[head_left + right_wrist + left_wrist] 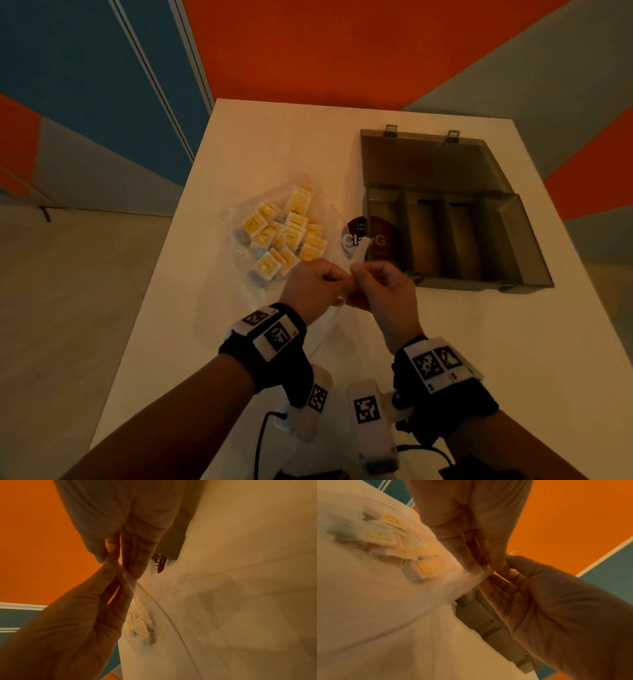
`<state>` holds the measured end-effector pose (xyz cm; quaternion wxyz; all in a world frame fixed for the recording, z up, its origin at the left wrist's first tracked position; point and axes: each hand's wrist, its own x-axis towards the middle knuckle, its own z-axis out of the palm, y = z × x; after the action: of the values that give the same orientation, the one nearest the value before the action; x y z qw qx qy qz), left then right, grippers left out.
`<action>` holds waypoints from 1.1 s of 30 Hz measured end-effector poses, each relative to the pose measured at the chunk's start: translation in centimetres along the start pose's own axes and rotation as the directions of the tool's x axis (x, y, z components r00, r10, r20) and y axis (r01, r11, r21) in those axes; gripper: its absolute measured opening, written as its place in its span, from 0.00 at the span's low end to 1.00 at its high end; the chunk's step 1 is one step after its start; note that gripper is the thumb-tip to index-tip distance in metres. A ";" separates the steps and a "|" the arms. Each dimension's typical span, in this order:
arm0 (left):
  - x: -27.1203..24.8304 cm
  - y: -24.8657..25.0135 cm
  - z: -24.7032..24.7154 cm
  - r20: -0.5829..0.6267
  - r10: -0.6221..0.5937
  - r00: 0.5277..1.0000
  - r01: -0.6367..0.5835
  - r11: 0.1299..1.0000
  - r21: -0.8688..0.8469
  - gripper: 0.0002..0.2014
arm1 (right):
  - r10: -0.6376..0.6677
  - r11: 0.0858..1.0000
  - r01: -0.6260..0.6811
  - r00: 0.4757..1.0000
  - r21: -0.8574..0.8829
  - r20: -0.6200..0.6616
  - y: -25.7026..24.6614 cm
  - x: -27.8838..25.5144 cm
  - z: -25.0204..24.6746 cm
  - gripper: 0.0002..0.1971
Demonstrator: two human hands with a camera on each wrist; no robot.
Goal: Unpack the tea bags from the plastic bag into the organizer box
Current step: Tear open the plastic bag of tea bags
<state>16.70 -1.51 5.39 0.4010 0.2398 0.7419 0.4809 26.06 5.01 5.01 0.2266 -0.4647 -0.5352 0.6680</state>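
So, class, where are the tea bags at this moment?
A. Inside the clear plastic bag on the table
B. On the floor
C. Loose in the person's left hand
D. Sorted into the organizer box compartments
A: the yellow tea bags lie piled inside the plastic bag, whose edge both hands pinch; the organizer box compartments hold none.

Clear glossy plastic bag; smoky translucent organizer box

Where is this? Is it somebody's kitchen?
Probably not a kitchen. It looks more like an office or work room: a plain white table stands before bold orange, blue and grey wall panels. No sink or stove shows, so I can't be sure.
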 end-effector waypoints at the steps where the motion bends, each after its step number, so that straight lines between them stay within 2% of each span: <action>1: -0.1 0.1 0.0 0.010 -0.005 1.000 0.005 1.000 -0.017 0.10 | 0.002 1.000 -0.002 1.000 0.010 0.014 -0.1 -0.1 0.0 0.06; 3: -0.1 0.2 -0.1 0.034 0.010 0.999 -0.010 1.000 -0.015 0.06 | 0.021 0.999 -0.023 0.999 0.050 0.038 -0.3 -0.3 -0.1 0.08; 7: -0.4 0.3 0.1 0.057 0.072 0.996 -0.077 0.993 0.089 0.10 | 0.062 0.996 -0.063 0.998 0.059 0.015 -0.3 -0.3 0.0 0.07; 11: -0.6 0.2 0.3 0.030 0.144 0.989 -0.147 0.976 0.163 0.07 | 0.079 0.996 -0.079 0.997 0.050 0.012 -0.2 -0.1 -0.1 0.08; 13: -0.5 0.2 0.3 -0.003 0.130 0.991 -0.129 0.982 0.139 0.04 | 0.082 0.995 -0.084 0.996 0.059 0.042 -0.3 -0.2 -0.2 0.09; 16: -0.4 0.1 0.3 -0.041 0.088 0.995 -0.086 0.995 0.053 0.11 | 0.077 0.995 -0.083 0.993 0.059 0.093 -0.2 -0.3 -0.2 0.10; 19: -0.3 0.1 0.2 -0.062 0.088 0.994 -0.082 0.992 0.098 0.12 | 0.090 0.993 -0.100 0.986 0.061 0.143 -0.2 -0.5 -0.3 0.11; 21: -0.3 0.1 0.2 -0.077 0.121 0.990 -0.108 0.981 0.163 0.08 | 0.086 0.995 -0.092 0.985 0.034 0.151 -0.2 -0.5 -0.3 0.13; 23: -0.4 0.1 0.1 -0.065 0.156 0.986 -0.135 0.958 0.252 0.03 | 0.063 0.998 -0.063 0.988 -0.009 0.138 -0.2 -0.4 -0.2 0.12; 29: -0.2 0.0 -0.1 -0.010 0.159 0.987 -0.144 0.918 0.370 0.08 | -0.023 0.984 0.036 0.997 -0.174 0.076 0.5 0.0 -0.3 0.07; 33: -0.1 0.1 -0.1 -0.013 0.168 0.986 -0.150 0.910 0.386 0.10 | -0.046 0.976 0.048 0.999 -0.213 0.014 1.1 0.3 -0.4 0.11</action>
<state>16.63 -1.61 5.55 0.2890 0.3619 0.8086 0.3629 26.48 5.07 3.91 0.1888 -0.4705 -0.6157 0.6033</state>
